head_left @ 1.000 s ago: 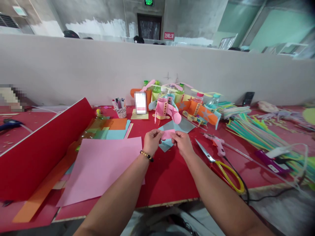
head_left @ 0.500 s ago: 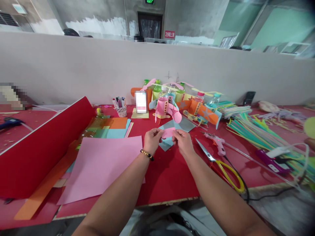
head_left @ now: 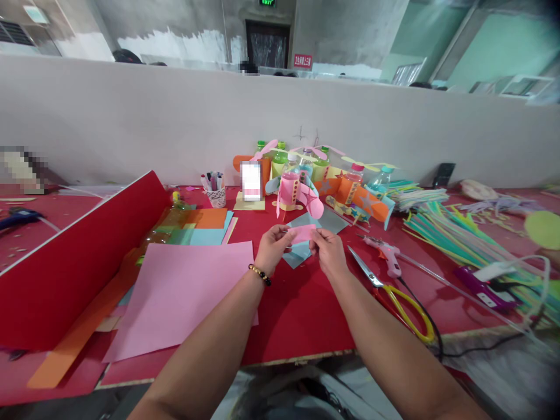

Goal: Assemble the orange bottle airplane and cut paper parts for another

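Between my two hands is a small pink piece of paper [head_left: 302, 234], held up above the red table [head_left: 301, 315]. My left hand [head_left: 274, 248], with a beaded bracelet at the wrist, pinches its left end. Its right end is pinched by my right hand [head_left: 328, 249]. Below and behind the paper lie blue-grey sheets [head_left: 298, 256]. A large pink sheet [head_left: 192, 291] rests left of my left hand. To the right of my right hand are scissors [head_left: 389, 291] with yellow handles and a pink glue gun [head_left: 387, 254].
Decorated bottle planes [head_left: 289, 189] stand at the back beside a phone [head_left: 251, 181] and a pen cup [head_left: 216, 197]. A red board [head_left: 83, 262] rises at the left. Colourful strips [head_left: 450, 245] and a purple power strip [head_left: 487, 289] lie right, with a cord over the edge.
Both hands stay on the pink piece of paper, which has shifted very slightly right and up. The objects on the table have not visibly moved.
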### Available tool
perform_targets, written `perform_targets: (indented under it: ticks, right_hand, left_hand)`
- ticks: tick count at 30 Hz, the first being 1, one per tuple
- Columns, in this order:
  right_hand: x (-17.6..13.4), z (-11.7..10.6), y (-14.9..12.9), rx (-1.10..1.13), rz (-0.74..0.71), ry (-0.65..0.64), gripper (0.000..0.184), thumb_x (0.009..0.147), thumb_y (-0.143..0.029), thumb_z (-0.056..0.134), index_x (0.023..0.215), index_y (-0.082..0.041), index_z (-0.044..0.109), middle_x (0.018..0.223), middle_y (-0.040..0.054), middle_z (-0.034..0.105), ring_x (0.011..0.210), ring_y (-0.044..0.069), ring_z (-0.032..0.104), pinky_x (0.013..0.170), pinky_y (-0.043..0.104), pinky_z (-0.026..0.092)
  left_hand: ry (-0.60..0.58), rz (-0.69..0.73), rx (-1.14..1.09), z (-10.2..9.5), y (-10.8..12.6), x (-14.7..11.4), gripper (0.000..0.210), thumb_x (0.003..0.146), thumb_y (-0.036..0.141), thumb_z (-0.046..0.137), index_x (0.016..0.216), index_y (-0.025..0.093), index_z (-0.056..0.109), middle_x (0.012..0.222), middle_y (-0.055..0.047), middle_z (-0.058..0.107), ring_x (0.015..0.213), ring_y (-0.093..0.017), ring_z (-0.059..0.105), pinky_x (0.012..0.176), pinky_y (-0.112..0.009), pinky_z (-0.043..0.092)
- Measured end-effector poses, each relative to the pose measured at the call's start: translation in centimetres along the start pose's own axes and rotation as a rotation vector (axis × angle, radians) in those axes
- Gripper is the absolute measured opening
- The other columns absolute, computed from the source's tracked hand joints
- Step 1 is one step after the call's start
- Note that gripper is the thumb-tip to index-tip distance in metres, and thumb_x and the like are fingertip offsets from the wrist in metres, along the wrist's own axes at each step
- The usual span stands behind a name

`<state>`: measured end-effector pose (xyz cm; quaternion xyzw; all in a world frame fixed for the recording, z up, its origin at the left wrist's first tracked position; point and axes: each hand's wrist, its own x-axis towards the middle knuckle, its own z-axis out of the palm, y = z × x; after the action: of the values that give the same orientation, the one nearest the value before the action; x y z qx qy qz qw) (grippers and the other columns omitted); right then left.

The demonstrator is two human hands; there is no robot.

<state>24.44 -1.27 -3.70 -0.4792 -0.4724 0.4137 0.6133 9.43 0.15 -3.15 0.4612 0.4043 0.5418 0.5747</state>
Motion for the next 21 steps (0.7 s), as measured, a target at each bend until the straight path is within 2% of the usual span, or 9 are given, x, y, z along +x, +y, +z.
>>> perform_targets:
  ticks: [3, 6, 10, 13, 17, 21]
  right_hand:
    - [-0.15, 0.11, -0.16, -0.016, -0.001, -0.047, 0.039, 0.076, -0.046, 0.066, 0.052, -0.018, 0.054, 0.045, -0.0039, 0.052, 0.040, 0.007, 0.042, 0.043, 0.022, 0.033]
    - [-0.18, 0.15, -0.19, -0.008, -0.007, -0.031, 0.035, 0.076, -0.045, 0.066, 0.055, -0.018, 0.057, 0.046, -0.0045, 0.052, 0.040, 0.007, 0.041, 0.044, 0.022, 0.033]
    - [-0.03, 0.03, -0.05, 0.010, -0.005, 0.019, 0.030, 0.075, -0.045, 0.067, 0.063, -0.018, 0.059, 0.047, -0.0059, 0.050, 0.040, 0.007, 0.040, 0.042, 0.022, 0.031]
    - [0.01, -0.05, -0.03, -0.001, 0.016, -0.019, 0.031, 0.074, -0.044, 0.068, 0.060, -0.018, 0.059, 0.044, -0.0066, 0.047, 0.039, 0.007, 0.037, 0.041, 0.022, 0.028]
    - [-0.11, -0.01, -0.08, -0.047, 0.058, -0.118, 0.029, 0.070, -0.042, 0.072, 0.058, -0.017, 0.062, 0.041, -0.0060, 0.047, 0.038, 0.007, 0.035, 0.040, 0.022, 0.025]
    - [-0.05, -0.07, 0.02, -0.065, 0.051, -0.097, 0.031, 0.070, -0.044, 0.072, 0.058, -0.018, 0.060, 0.042, -0.0064, 0.046, 0.038, 0.007, 0.035, 0.040, 0.022, 0.025]
  left_hand:
    - [-0.091, -0.011, 0.011, 0.23, -0.15, -0.17, 0.042, 0.055, 0.046, 0.083, 0.075, 0.014, 0.063, 0.058, 0.004, 0.055, 0.052, -0.007, 0.050, 0.052, -0.020, 0.043]
    - [-0.102, -0.027, 0.023, 0.22, -0.17, -0.19, 0.038, 0.057, 0.044, 0.082, 0.064, 0.013, 0.060, 0.058, 0.002, 0.057, 0.050, -0.006, 0.047, 0.051, -0.020, 0.040]
    - [-0.138, -0.094, 0.034, 0.01, -0.02, -0.21, 0.036, 0.057, 0.042, 0.081, 0.063, 0.014, 0.059, 0.060, 0.000, 0.059, 0.052, -0.007, 0.050, 0.053, -0.022, 0.042]
    - [-0.199, -0.110, 0.069, -0.15, 0.17, -0.32, 0.035, 0.059, 0.042, 0.079, 0.062, 0.014, 0.058, 0.057, 0.002, 0.055, 0.051, -0.007, 0.048, 0.052, -0.021, 0.040]
    - [-0.228, -0.053, 0.110, -0.23, 0.37, -0.47, 0.032, 0.062, 0.041, 0.078, 0.065, 0.014, 0.060, 0.057, 0.005, 0.052, 0.051, -0.006, 0.043, 0.050, -0.019, 0.034]
    - [-0.227, -0.091, 0.130, -0.20, 0.31, -0.48, 0.034, 0.058, 0.040, 0.080, 0.059, 0.015, 0.056, 0.052, 0.006, 0.048, 0.048, -0.006, 0.039, 0.047, -0.020, 0.030]
